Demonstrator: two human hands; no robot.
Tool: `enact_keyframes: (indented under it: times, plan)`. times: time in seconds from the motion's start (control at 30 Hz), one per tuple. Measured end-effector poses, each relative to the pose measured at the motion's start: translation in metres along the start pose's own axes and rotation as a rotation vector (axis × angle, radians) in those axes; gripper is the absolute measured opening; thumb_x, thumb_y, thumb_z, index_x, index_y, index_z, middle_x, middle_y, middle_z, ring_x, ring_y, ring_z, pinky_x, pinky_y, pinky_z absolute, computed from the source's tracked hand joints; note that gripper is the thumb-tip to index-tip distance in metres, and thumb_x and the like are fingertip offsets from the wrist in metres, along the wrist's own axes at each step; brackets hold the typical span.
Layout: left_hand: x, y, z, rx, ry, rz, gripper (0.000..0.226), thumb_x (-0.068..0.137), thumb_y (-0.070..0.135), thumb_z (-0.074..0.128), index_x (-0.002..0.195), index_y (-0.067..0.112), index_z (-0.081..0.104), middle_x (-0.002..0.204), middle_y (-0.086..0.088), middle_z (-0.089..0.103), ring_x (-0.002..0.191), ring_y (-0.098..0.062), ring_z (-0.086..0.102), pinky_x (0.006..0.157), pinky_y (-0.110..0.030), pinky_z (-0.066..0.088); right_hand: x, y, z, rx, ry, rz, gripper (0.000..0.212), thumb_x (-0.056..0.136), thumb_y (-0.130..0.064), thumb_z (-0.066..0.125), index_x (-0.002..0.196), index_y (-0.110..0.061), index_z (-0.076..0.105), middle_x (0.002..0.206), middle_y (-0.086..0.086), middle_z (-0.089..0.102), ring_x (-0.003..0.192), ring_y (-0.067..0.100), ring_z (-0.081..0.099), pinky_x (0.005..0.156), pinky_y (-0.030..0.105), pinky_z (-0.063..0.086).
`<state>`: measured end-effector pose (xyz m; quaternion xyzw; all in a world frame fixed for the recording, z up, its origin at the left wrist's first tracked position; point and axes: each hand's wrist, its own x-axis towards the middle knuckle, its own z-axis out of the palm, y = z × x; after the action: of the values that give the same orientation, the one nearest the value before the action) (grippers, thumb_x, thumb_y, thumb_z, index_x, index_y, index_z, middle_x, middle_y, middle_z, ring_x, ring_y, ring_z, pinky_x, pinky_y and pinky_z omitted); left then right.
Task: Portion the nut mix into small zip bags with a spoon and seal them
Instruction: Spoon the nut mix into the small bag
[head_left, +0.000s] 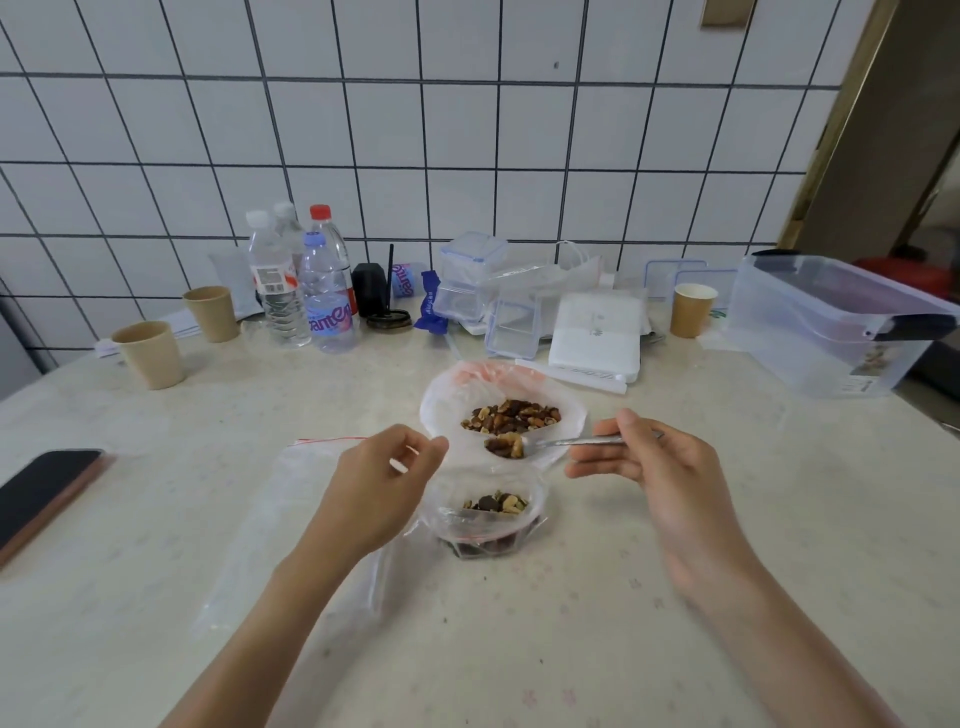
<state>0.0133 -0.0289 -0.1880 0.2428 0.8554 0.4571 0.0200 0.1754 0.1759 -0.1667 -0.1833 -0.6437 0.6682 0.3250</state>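
Observation:
A large clear bag (447, 395) lies open at the table's middle with a pile of nut mix (511, 415) in it. My right hand (644, 457) grips a metal spoon (576, 442) whose bowl carries a heap of nuts (505, 446) over the near edge of that bag. Just below stands a small zip bag (485, 519), its mouth open and some nuts inside. My left hand (384, 478) pinches the small bag's left rim and holds it open. Another flat zip bag (291, 519) with a red seal strip lies on the table under my left forearm.
A black phone (41, 493) lies at the left edge. Paper cups (150, 353), water bottles (311, 291), clear lidded boxes (511, 322), a white pack (597, 332) and a big clear storage bin (831, 322) line the back of the table by the tiled wall.

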Motion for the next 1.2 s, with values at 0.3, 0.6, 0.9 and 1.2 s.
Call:
enact_keyframes:
  times: [0.3, 0.6, 0.9, 1.2]
  plan:
    - [-0.018, 0.002, 0.003, -0.064, -0.048, 0.038, 0.015, 0.096, 0.025, 0.071, 0.082, 0.023, 0.074, 0.080, 0.004, 0.072, 0.058, -0.010, 0.067, 0.055, -0.015, 0.046, -0.031, 0.011, 0.013, -0.250, -0.152, -0.195, 0.030, 0.105, -0.031, 0.051, 0.093, -0.014, 0.073, 0.081, -0.002, 0.079, 0.083, 0.014, 0.077, 0.077, 0.013, 0.047]
    - [-0.015, 0.004, 0.004, -0.001, -0.043, 0.110, 0.017, 0.097, 0.023, 0.071, 0.081, 0.028, 0.072, 0.075, 0.008, 0.070, 0.058, -0.006, 0.066, 0.056, -0.013, 0.046, -0.034, 0.013, 0.005, -0.834, -0.409, -0.909, 0.031, 0.108, -0.033, 0.049, 0.108, -0.013, 0.073, 0.101, -0.006, 0.072, 0.093, 0.017, 0.068, 0.078, 0.035, 0.054]
    - [-0.011, -0.006, 0.001, -0.077, -0.042, 0.034, 0.016, 0.095, 0.034, 0.072, 0.081, 0.026, 0.074, 0.079, 0.009, 0.072, 0.062, -0.011, 0.069, 0.062, -0.022, 0.050, -0.017, 0.012, 0.010, -0.257, -0.122, -0.287, 0.027, 0.108, -0.025, 0.050, 0.095, -0.017, 0.072, 0.087, -0.003, 0.079, 0.080, 0.011, 0.073, 0.069, 0.022, 0.054]
    - [0.035, -0.008, 0.008, -0.123, 0.028, -0.151, 0.051, 0.091, 0.058, 0.068, 0.121, 0.018, 0.058, 0.109, 0.002, 0.068, 0.092, -0.020, 0.072, 0.085, -0.044, 0.059, 0.041, 0.020, 0.030, 0.045, 0.037, 0.024, 0.037, 0.109, -0.032, 0.047, 0.100, -0.003, 0.067, 0.086, 0.012, 0.079, 0.082, 0.028, 0.078, 0.061, 0.032, 0.060]
